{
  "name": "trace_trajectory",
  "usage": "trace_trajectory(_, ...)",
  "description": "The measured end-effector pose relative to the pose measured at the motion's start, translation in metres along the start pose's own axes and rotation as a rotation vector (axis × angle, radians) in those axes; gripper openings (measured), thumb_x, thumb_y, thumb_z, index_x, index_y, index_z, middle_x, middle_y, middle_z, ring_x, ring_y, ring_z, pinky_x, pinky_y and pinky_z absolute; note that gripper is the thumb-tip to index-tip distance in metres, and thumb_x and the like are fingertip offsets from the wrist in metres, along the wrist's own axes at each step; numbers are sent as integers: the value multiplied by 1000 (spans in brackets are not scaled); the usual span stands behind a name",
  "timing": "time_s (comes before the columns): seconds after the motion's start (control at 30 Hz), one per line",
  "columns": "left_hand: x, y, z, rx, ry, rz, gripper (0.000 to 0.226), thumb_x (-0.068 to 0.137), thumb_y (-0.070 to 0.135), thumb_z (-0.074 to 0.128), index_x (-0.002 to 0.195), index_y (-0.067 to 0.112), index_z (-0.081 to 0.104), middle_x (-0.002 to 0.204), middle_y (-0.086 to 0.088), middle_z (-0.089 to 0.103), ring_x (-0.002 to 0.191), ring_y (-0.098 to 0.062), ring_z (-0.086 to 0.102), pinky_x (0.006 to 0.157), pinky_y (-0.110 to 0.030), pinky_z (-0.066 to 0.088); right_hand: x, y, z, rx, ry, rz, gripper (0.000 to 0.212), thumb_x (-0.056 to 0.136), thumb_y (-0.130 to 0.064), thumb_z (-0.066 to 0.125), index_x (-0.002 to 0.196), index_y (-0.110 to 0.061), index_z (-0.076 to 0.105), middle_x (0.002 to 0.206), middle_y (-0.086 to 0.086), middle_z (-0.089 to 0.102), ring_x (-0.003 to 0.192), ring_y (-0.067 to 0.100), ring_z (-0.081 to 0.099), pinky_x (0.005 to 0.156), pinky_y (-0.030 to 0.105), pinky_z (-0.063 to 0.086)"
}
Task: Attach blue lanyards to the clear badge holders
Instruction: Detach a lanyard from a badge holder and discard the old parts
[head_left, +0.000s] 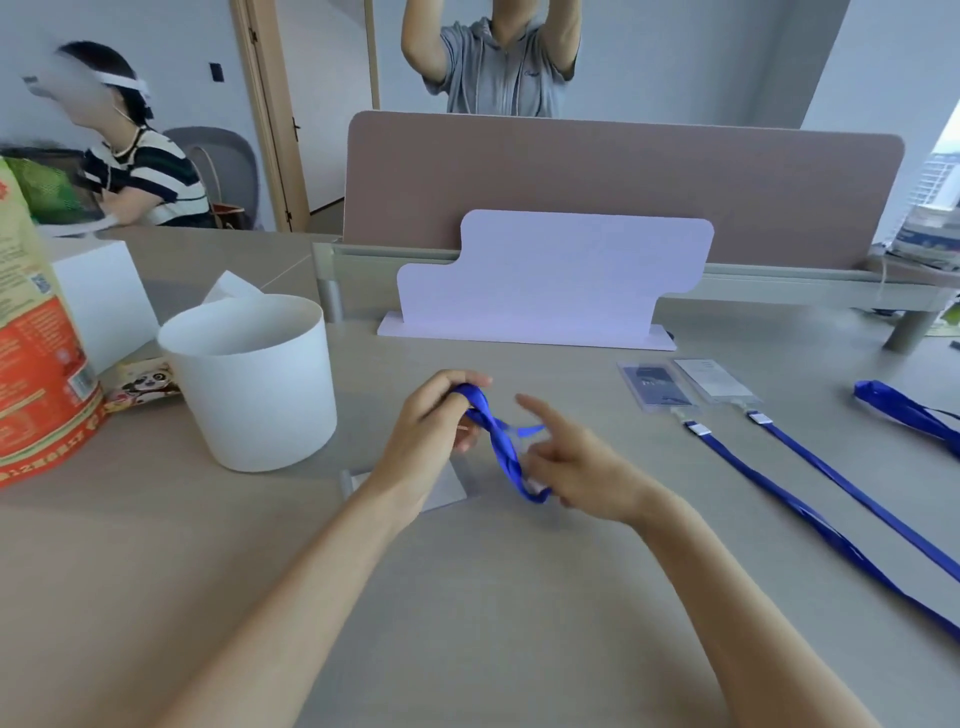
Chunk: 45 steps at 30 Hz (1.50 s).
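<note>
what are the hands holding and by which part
A twisted blue ribbon lanyard: the left hand pinches its upper end, and the right hand grips its lower end.

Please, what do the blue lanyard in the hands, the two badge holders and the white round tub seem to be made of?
Blue lanyard: probably woven, satin-like ribbon; it twists limply and shines.
Badge holders: clear, glossy plastic, perhaps soft; you can see through them.
White tub: likely matte plastic, given its smooth thin wall, though this is not certain.
</note>
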<state>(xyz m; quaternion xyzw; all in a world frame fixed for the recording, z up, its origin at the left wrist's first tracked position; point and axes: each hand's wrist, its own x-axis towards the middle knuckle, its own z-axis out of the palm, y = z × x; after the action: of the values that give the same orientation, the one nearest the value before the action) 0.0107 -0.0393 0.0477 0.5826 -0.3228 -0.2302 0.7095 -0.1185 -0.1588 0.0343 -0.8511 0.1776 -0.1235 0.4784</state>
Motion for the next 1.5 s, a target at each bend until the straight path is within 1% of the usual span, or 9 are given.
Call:
trace_trajectory(0.07,-4,10,-8,-40,-5,21,37,91,-6,32,93,11,65,66,-3,48,56,-18,39,56,-28,30,10,-9,16,-145,-117,-3,55,87,0,46,134,-28,42,57,-8,46,51,9,40,51,17,36)
trace_trajectory(0.13,-6,24,-23,-75,42,37,36,92,-5,33,92,12,65,65,0,50,57,-16,44,57,-27,31,27,-22,28,-203,-88,1,30,85,-2,43,101,-21,59,60,-5,47,56,15,38,56,26,36)
trace_trajectory(0.23,-6,56,-57,-90,114,104,34,92,-4,36,90,15,64,66,3,55,61,-15,48,58,-26,33,50,-51,40,-193,21,-13,18,90,-8,43,76,-7,54,65,2,50,59,19,40,58,28,37)
trace_trajectory(0.53,2,129,-167,244,355,353,42,88,-8,34,85,24,61,83,7,63,65,-3,53,56,-14,40,120,-177,84,328,181,-140,28,103,-17,41,76,-12,49,72,5,49,47,11,53,46,23,39)
trace_trajectory(0.6,7,135,-189,350,371,400,47,84,-8,33,84,26,65,87,3,64,73,-8,57,68,-19,47,133,-201,94,371,135,-122,23,103,-17,39,86,-10,53,72,3,50,48,9,58,46,22,42)
trace_trajectory(0.73,26,134,-212,660,382,466,54,75,-20,37,89,15,75,101,-5,56,98,-17,54,92,-23,45,154,-230,111,164,54,-10,17,96,-4,37,90,-9,53,76,5,56,44,7,61,41,18,41)
trace_trajectory(0.97,48,117,-204,1117,33,222,30,82,-1,57,104,17,68,98,-8,59,89,-28,57,80,-42,52,152,-238,101,-167,-67,154,31,95,-4,39,125,-13,46,96,21,69,64,25,68,47,26,55)
trace_trajectory(1.2,40,123,-192,1203,93,215,32,82,11,61,112,23,64,119,-5,54,116,-25,46,86,-35,44,141,-209,75,-78,140,-14,41,92,-2,35,127,-13,54,118,9,57,77,17,67,46,25,54)
trace_trajectory(1.5,21,97,-68,902,-43,421,37,91,0,38,107,18,66,118,-3,56,116,-20,47,85,-22,33,65,-136,20,76,470,-99,36,93,-13,47,126,-18,60,131,-1,58,109,18,61,96,43,52)
